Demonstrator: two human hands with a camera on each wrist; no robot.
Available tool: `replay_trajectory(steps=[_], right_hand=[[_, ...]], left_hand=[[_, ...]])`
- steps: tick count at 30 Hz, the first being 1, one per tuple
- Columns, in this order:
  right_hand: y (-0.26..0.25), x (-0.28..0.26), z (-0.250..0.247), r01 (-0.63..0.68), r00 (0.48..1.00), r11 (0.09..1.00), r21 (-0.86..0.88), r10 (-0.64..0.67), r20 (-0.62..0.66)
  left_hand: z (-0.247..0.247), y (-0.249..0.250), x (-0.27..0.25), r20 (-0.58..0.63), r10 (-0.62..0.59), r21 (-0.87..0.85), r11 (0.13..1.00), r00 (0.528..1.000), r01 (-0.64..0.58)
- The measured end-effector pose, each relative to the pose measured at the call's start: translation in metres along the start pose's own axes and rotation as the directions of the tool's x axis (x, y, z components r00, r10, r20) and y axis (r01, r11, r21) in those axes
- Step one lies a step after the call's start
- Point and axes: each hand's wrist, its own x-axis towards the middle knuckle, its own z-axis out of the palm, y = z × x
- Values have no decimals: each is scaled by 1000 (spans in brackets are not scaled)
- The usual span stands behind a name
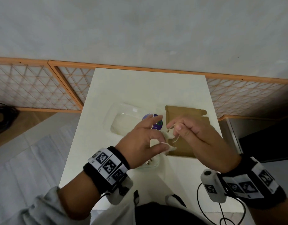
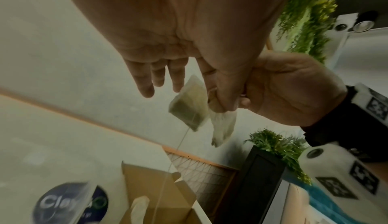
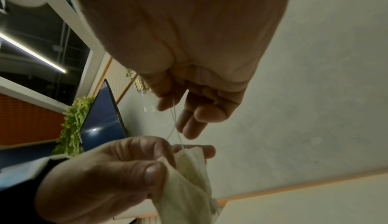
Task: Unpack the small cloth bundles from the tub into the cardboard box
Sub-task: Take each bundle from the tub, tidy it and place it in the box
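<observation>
The white bench (image 1: 140,88) lay bare beyond the cardboard box (image 1: 185,114); left hand (image 1: 140,143) pinched a tea bag (image 1: 170,148), right hand (image 1: 200,137) pinched its string (image 3: 174,121).

1. Cardboard box (image 1: 188,127): plain brown.
2. Cloth bundles (image 2: 189,104): pale cream, greenish inside.
3. Tub (image 1: 122,120): clear, with a dark blue round label (image 1: 157,123).
4. Table (image 1: 140,88): white.
5. Wristbands (image 1: 107,166): black, with black-and-white square markers.
</observation>
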Motion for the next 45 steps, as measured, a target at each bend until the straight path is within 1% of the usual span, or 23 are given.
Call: replay_trajectory(steps=[4,6,8,11,16,18,20,22,24,25,27,29,30,32,35,37,39,41,42,43,45], right_hand=[[-17,-8,-14,-4,1000,994,110,4,-4],[-18,-8,-19,-7,999,987,162,13,-34],[-14,-5,-22,-43,995,981,191,60,-81],[3,3,-26,-130,979,979,160,152,-138],[37,1,-20,-278,953,960,48,281,-112],[42,-3,-18,-319,938,947,33,321,-130],[37,-8,-18,-352,920,936,28,351,-174],[26,-12,-21,-315,917,949,32,312,-247],[11,-16,-22,-225,927,970,91,242,-288],[4,-18,-21,-192,939,974,120,218,-266],[-2,-21,-17,-180,969,973,143,200,-142],[-1,-20,-8,-198,979,957,211,205,-9],[1,-19,-5,-205,978,944,259,206,20],[3,-17,0,-181,982,932,315,189,3],[3,-16,2,-135,987,934,330,156,-37],[5,-16,-1,-138,981,946,295,171,-88],[8,-17,-6,-156,969,966,207,190,-157],[7,-20,-14,-150,963,982,119,172,-209],[5,-22,-18,-140,966,987,83,154,-206],[3,-26,-23,-130,975,990,54,138,-175],[-6,-32,-32,-113,993,994,-8,112,-35]], left_hand=[[-6,15,6,38,94,26,995,995,-95],[-6,24,2,55,129,5,992,990,-129],[-5,33,-4,52,167,-9,986,985,-167],[-6,46,-11,44,173,-39,984,984,-171],[-13,54,-13,35,177,-36,984,984,-176],[-15,51,-12,33,172,-28,985,985,-171],[-17,49,-11,40,153,-31,988,987,-152],[-18,46,-10,46,137,-29,990,990,-135],[-18,45,-8,52,119,-47,992,992,-117],[-19,46,-8,57,109,-64,992,992,-105],[-20,49,-5,64,104,-81,992,992,-99],[-21,52,-3,65,106,-93,991,992,-100],[-21,52,-2,63,103,-109,989,993,-95],[-22,52,-1,57,88,-145,986,994,-79],[-22,50,-2,52,84,-208,975,995,-72],[-22,49,-4,15,75,-261,963,997,-69],[-25,45,-5,-25,0,-307,952,1000,-8],[-30,40,-4,-24,-77,-322,945,997,66],[-33,37,-3,-22,-100,-330,940,995,88],[-36,34,-3,-25,-117,-341,935,993,102],[-40,30,-2,-36,-140,-364,924,990,117]])
